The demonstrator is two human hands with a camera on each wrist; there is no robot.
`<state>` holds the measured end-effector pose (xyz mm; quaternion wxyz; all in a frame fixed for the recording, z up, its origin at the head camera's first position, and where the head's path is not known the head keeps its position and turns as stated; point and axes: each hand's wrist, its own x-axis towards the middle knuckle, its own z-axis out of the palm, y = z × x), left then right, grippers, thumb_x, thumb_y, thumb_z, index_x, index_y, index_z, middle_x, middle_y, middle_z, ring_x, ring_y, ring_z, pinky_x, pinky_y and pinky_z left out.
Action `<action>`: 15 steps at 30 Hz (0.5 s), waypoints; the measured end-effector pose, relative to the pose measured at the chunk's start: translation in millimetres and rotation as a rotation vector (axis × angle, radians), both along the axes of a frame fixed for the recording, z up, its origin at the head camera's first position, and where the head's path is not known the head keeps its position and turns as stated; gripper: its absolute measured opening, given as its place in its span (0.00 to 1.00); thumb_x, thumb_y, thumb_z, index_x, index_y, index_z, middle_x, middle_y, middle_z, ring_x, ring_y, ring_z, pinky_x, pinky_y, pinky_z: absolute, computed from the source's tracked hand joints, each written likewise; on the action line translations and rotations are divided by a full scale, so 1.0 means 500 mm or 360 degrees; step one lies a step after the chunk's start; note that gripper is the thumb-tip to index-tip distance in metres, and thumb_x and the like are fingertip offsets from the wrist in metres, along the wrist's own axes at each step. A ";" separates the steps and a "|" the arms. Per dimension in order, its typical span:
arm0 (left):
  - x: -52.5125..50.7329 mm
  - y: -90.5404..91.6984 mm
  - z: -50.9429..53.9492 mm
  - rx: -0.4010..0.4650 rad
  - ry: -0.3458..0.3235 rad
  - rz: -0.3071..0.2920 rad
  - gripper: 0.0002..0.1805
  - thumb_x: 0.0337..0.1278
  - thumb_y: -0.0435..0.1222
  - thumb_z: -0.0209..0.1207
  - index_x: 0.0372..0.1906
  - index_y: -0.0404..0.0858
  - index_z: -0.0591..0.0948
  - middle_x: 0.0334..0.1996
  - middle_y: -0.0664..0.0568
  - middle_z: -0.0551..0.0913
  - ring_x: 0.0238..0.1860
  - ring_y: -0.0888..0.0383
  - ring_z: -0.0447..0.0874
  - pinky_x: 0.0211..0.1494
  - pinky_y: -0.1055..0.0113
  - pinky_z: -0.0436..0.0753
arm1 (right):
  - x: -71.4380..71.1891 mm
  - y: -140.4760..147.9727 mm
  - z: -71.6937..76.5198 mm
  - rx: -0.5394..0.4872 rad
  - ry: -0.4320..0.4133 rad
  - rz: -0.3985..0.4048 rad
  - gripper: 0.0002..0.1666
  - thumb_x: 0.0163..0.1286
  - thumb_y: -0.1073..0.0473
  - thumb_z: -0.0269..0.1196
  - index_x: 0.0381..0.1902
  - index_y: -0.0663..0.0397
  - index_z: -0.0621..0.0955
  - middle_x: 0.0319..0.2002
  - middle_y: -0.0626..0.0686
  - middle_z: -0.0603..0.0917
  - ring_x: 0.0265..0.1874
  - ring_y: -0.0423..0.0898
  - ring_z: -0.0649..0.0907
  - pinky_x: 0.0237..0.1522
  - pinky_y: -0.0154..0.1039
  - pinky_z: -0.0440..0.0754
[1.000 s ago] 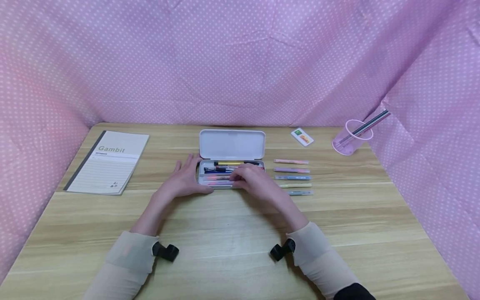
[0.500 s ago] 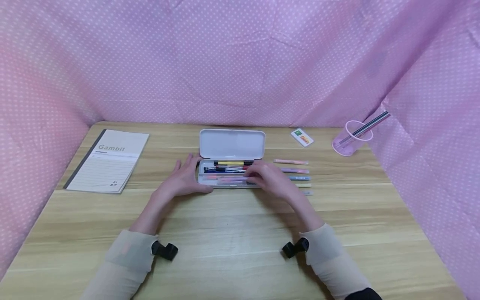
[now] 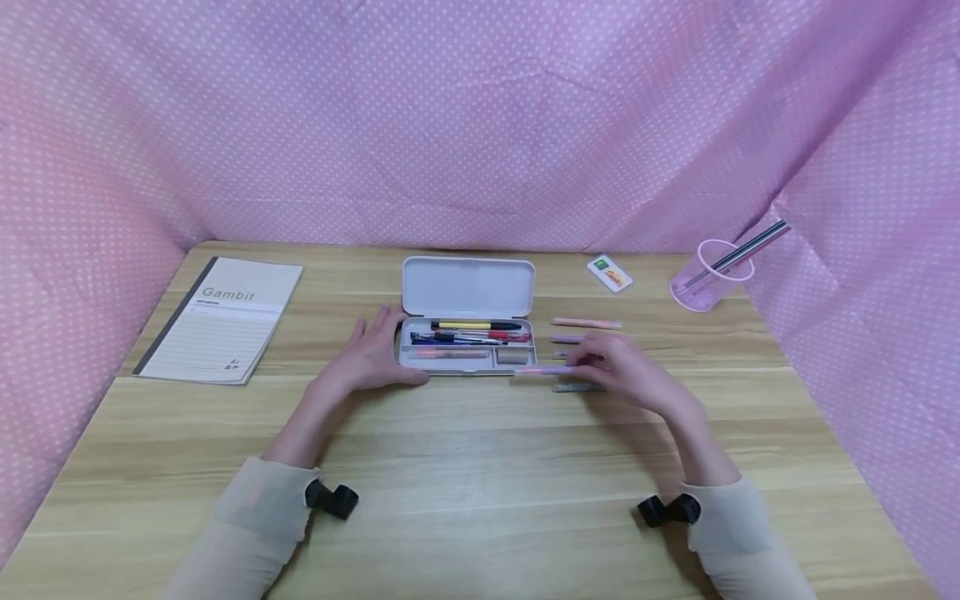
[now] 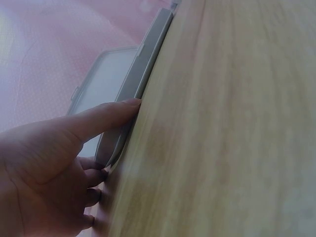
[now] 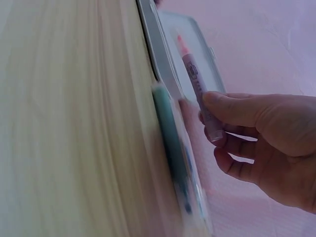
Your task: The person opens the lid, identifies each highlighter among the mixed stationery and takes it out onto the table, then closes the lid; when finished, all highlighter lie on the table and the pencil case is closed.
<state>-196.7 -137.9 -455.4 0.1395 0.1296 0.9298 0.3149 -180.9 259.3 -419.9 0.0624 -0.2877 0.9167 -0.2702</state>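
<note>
A pale pencil case (image 3: 453,364) lies with its lid up near the table's middle. My left hand (image 3: 367,358) holds its left end, the thumb along the front wall and the fingers round the far side. Inside are a yellow-and-black pen (image 3: 476,326), several other pens, a pink highlighter (image 3: 450,354) and a grey block (image 3: 512,357). To the right of the case, my right hand (image 3: 626,372) pinches a lilac highlighter (image 5: 197,84) with a pink tip, raised over the table. Below it lies a row of highlighters, partly hidden by the hand; a green one (image 5: 168,131) is nearest.
A notebook (image 3: 225,321) lies at the left. Toward the back right is a small white card-like object (image 3: 610,273) with coloured prints. A pink cup (image 3: 693,287) with several striped sticks (image 3: 750,246) stands at the far right. Pink dotted cloth (image 3: 480,125) hangs behind the table.
My right hand has lifted the lilac highlighter out of the case's front compartment and carried it right, above the row. The grey block now shows fully. My left hand stays at the case.
</note>
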 end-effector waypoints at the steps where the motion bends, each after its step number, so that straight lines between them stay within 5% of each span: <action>1: 0.000 -0.001 0.000 -0.0003 0.0003 0.0001 0.59 0.42 0.54 0.76 0.76 0.37 0.59 0.83 0.35 0.48 0.84 0.34 0.37 0.85 0.35 0.32 | 0.002 0.010 0.001 0.0007 -0.0013 -0.0014 0.05 0.67 0.65 0.69 0.38 0.51 0.88 0.37 0.46 0.89 0.37 0.38 0.82 0.40 0.33 0.84; 15: -0.003 -0.002 0.000 -0.0020 0.0003 -0.0007 0.58 0.43 0.54 0.76 0.76 0.36 0.59 0.83 0.35 0.48 0.84 0.33 0.37 0.84 0.34 0.33 | 0.026 0.102 0.013 0.0179 -0.0102 -0.0004 0.10 0.62 0.67 0.72 0.34 0.44 0.89 0.34 0.41 0.88 0.35 0.33 0.81 0.39 0.36 0.84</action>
